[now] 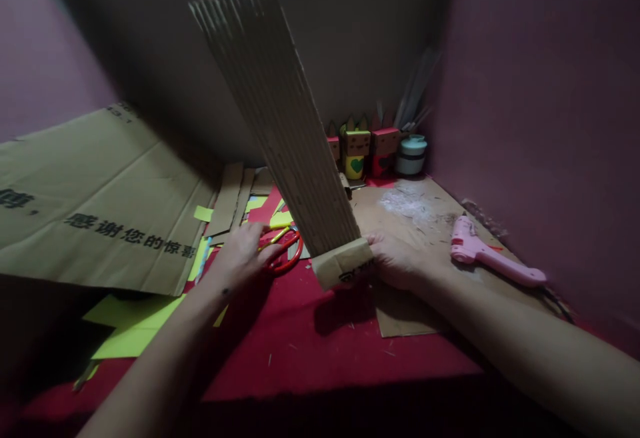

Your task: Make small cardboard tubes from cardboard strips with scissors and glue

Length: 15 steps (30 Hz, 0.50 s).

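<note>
My right hand (pixel 395 259) grips a long corrugated cardboard strip (pixel 290 138) near its lower end, where a smooth flap with dark print is folded over. The strip rises from there, tilted to the left, its ridged side facing me. On the red cloth to the left, my left hand (pixel 243 255) has thumb and fingers around the edge of a pair of red-handled scissors (pixel 295 258). The scissors' blades are hard to make out. Coloured paper pieces and narrow cardboard strips (pixel 227 198) lie just beyond that hand.
A large printed cardboard sheet (pixel 125 205) leans at left above yellow-green paper (pixel 137 331). A pink glue gun (pixel 487 251) lies on a cardboard mat (pixel 415 318) at right. Behind stand decorated character holders (pixel 355 151) and a pale blue pot (pixel 411 156), near the walls.
</note>
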Tool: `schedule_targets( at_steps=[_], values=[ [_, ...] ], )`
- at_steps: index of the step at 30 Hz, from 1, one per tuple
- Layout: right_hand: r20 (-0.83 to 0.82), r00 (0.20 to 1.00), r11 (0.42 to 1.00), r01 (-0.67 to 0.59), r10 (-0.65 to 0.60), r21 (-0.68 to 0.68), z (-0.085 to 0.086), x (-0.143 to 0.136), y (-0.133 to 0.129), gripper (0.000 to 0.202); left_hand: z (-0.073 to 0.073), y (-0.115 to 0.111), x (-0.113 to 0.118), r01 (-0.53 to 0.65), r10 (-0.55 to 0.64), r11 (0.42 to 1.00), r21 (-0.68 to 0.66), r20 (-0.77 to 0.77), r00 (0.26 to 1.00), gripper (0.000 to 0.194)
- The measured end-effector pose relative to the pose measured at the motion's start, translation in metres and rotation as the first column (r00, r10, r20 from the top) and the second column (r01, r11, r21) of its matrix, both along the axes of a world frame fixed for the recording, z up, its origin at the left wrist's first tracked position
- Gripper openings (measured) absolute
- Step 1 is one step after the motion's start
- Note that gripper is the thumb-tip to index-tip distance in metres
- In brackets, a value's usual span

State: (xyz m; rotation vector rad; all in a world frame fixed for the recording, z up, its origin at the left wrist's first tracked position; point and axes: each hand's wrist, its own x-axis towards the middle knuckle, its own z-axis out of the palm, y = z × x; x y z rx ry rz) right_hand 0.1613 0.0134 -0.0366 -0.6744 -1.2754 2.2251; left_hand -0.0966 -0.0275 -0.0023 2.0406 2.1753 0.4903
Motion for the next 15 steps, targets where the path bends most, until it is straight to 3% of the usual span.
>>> schedule_targets(
  at_steps=[1,3,6,11,15],
  values=[
    [0.005,1.0,1.0,-0.004,0.004,0.003,0.0,0.0,0.0,0.032,-0.004,0.005,0.0,0.005,-0.008,1.0,-0.027,-0.122,0.992,0.042],
    [0.017,1.0,1.0,-0.005,0.005,0.015,0.0,0.001,0.001,0.028,-0.011,0.011,0.004,0.032,-0.05,0.996,-0.087,-0.222,0.974,0.04],
    [0.015,1.0,1.0,-0.007,0.007,0.029,-0.002,0.002,0.003,0.026,-0.013,0.013,0.009,0.043,-0.066,0.992,-0.12,-0.199,0.978,0.032],
    [-0.006,1.0,1.0,-0.018,0.018,0.013,-0.005,0.004,0.007,0.026,0.0,0.008,0.002,-0.034,0.009,0.988,-0.151,-0.163,0.987,0.037],
    [-0.019,1.0,1.0,0.002,-0.001,0.028,-0.005,0.007,0.011,0.025,0.006,-0.021,-0.014,-0.123,0.112,0.983,-0.136,-0.088,0.99,0.033]
  ],
)
